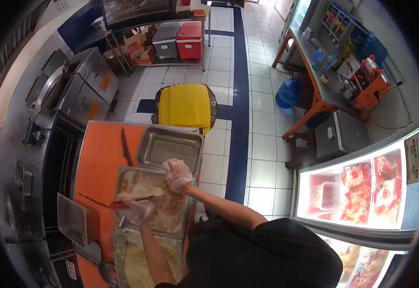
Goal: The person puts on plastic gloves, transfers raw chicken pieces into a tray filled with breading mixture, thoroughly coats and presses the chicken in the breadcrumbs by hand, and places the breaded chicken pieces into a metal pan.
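Note:
Both my hands wear clear plastic gloves. My right hand (pixel 177 175) is closed, held over the upper right of a metal tray (pixel 190 211) of pale, floury pieces (pixel 171 206). Whether it holds anything is hidden. My left hand (pixel 139 212) is lower, over the left side of the same tray, with blurred fingers closed around a reddish item (pixel 118 205) I cannot make out. A thin dark strip with a pale end (pixel 151 197) shows just above that hand. Nearer me, a second tray holds yellowish crumbs or flour (pixel 147 261).
An orange tabletop (pixel 96 158) bears a steel pan (pixel 168 150), a long dark knife (pixel 125 146), a thin dark utensil (pixel 93 200), a metal container (pixel 77 221) and a ladle (pixel 107 273). A yellow-lidded bin (pixel 184 106) stands beyond. A lit display fridge (pixel 353 187) is at right.

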### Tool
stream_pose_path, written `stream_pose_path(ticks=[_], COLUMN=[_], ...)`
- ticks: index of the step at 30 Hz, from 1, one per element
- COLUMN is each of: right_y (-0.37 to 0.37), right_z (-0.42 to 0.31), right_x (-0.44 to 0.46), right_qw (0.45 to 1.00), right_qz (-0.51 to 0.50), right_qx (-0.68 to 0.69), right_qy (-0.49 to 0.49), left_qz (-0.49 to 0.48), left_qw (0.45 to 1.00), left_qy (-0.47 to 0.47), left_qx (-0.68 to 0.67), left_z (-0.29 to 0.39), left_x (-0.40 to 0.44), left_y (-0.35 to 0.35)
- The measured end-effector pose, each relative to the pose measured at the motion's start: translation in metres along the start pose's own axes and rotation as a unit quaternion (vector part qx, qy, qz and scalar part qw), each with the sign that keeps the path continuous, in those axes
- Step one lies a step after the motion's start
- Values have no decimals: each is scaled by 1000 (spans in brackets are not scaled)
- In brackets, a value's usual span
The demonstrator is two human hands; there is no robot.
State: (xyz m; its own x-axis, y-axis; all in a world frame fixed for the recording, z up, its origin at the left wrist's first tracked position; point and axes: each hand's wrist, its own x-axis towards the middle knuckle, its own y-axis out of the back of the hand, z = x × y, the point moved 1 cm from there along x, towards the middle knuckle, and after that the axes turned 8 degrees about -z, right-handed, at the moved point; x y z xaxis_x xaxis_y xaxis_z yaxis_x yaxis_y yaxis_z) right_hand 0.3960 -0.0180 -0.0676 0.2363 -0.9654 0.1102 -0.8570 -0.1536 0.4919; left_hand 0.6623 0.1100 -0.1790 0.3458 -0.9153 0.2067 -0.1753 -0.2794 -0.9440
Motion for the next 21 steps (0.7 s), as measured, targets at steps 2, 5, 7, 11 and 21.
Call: stream_pose_path(ticks=[2, 5, 7, 11, 21], right_y=[-2, -7, -13, -78, -10], right_z=[3, 10, 23, 111, 5], right_x=[1, 0, -1, -14, 2], right_qw=[1000, 999, 990, 910, 999], right_qz=[15, 23, -108, 180, 28], right_qx=[-5, -10, -85, -267, 13], right_qy=[22, 42, -9, 261, 34], left_qz=[-5, -10, -17, -36, -95], left_qw=[1000, 1000, 1000, 998, 988], left_qy=[5, 15, 13, -6, -34], left_qx=[3, 7, 15, 47, -116], left_z=[-6, -18, -24, -35, -76], left_x=[-1, -4, -8, -11, 30], left_y=[-8, -15, -23, -45, -108])
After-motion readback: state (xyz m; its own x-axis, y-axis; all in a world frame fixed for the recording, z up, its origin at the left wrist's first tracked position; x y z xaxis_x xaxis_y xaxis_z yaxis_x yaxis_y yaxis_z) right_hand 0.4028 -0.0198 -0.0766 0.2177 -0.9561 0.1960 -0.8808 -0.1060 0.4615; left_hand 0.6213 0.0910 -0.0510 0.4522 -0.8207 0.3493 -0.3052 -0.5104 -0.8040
